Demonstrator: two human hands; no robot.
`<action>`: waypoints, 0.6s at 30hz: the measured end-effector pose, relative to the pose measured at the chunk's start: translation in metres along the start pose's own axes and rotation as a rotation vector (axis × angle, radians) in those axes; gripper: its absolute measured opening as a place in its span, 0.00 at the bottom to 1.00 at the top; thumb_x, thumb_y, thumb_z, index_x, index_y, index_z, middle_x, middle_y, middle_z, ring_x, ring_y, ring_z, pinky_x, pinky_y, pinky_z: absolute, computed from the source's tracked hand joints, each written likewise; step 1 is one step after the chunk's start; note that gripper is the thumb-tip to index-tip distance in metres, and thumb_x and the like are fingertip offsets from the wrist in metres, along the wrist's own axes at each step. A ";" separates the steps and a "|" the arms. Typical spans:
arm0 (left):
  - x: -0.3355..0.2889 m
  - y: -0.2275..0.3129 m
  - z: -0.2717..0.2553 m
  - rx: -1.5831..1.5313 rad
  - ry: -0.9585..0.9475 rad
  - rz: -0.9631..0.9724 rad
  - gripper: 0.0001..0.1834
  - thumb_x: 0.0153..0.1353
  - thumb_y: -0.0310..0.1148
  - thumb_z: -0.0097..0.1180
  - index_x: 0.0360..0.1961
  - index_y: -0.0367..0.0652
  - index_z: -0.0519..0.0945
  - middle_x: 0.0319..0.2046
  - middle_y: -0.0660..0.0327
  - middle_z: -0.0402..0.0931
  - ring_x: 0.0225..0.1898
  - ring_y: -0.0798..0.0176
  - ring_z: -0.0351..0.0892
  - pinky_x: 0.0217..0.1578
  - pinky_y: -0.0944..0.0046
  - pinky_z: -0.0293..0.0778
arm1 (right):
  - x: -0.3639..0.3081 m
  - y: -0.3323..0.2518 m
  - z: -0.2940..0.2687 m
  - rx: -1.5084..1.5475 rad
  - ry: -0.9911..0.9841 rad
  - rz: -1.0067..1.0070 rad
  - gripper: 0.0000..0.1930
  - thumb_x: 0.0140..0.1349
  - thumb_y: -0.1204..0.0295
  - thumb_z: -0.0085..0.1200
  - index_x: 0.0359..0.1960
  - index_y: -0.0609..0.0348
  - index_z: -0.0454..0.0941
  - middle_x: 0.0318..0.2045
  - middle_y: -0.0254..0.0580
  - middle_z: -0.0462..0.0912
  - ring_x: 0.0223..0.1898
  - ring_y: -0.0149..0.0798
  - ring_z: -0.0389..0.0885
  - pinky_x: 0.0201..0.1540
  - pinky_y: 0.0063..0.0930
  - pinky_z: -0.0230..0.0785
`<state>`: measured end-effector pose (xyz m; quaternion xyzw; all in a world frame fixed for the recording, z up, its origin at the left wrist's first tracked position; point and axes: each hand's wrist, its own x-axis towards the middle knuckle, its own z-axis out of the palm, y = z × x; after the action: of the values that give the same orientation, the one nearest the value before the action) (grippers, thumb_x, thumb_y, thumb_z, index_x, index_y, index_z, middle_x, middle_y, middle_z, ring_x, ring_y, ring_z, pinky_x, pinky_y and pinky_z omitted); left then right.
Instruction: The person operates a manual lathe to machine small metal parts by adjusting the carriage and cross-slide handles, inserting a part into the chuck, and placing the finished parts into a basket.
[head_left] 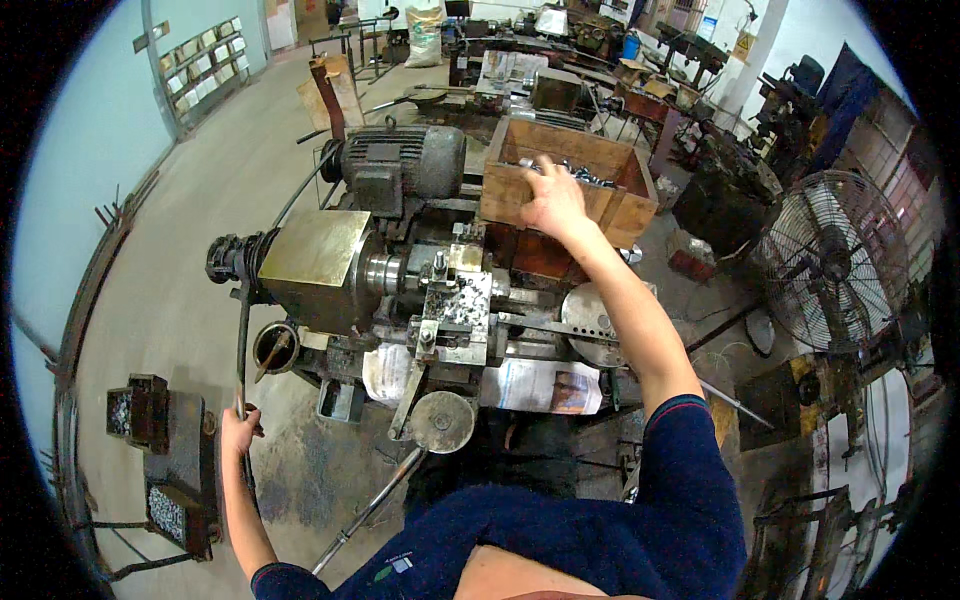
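Observation:
At the left, my left hand (238, 430) is closed around the lower end of a long dark lever (241, 370), which hangs from the belt-driven end of a small lathe (318, 258). My right hand (553, 200) reaches over the near wall of a wooden box (510, 190), its fingers apart near the small shiny metal parts (590, 177) inside. I cannot make out anything between those fingers. Metal chips cover the lathe's tool slide (462, 305), between my two arms.
An electric motor (402, 165) sits behind the lathe. A round handwheel (443, 422) juts toward me. Left of my left hand stand trays of small parts (168, 512); a pot with a brush (275, 347) hangs nearby. A large fan (832, 260) stands at the right.

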<state>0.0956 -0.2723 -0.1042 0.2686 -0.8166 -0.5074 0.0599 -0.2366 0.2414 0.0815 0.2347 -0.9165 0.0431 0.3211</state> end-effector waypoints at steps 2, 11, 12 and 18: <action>-0.001 -0.005 -0.001 -0.047 0.018 0.023 0.11 0.53 0.28 0.55 0.31 0.29 0.73 0.15 0.57 0.72 0.15 0.63 0.75 0.16 0.64 0.73 | -0.011 0.007 -0.003 0.053 -0.081 0.130 0.27 0.36 0.70 0.56 0.46 0.57 0.73 0.57 0.55 0.60 0.48 0.56 0.69 0.51 0.41 0.65; -0.002 0.007 0.003 -0.032 0.004 0.112 0.14 0.55 0.35 0.56 0.29 0.32 0.73 0.15 0.59 0.71 0.15 0.65 0.71 0.19 0.65 0.71 | -0.212 0.067 -0.020 0.337 -0.175 0.443 0.23 0.36 0.71 0.54 0.39 0.69 0.77 0.55 0.47 0.68 0.50 0.50 0.71 0.52 0.35 0.64; -0.002 0.016 0.007 0.018 -0.027 0.138 0.14 0.55 0.36 0.56 0.29 0.32 0.73 0.15 0.59 0.70 0.16 0.66 0.70 0.19 0.65 0.70 | -0.260 0.086 -0.018 0.281 -0.095 0.455 0.23 0.36 0.70 0.54 0.39 0.68 0.77 0.50 0.50 0.73 0.46 0.50 0.73 0.48 0.35 0.66; -0.016 -0.021 -0.004 0.098 0.205 -0.019 0.16 0.56 0.38 0.57 0.27 0.33 0.72 0.15 0.60 0.68 0.15 0.69 0.65 0.18 0.67 0.66 | -0.465 0.140 -0.088 0.150 -0.358 1.123 0.24 0.38 0.66 0.53 0.42 0.59 0.77 0.38 0.57 0.78 0.42 0.51 0.77 0.47 0.35 0.68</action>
<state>0.1188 -0.2744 -0.1176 0.3295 -0.8274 -0.4373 0.1251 0.0671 0.5726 -0.1220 -0.2605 -0.9347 0.2310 0.0721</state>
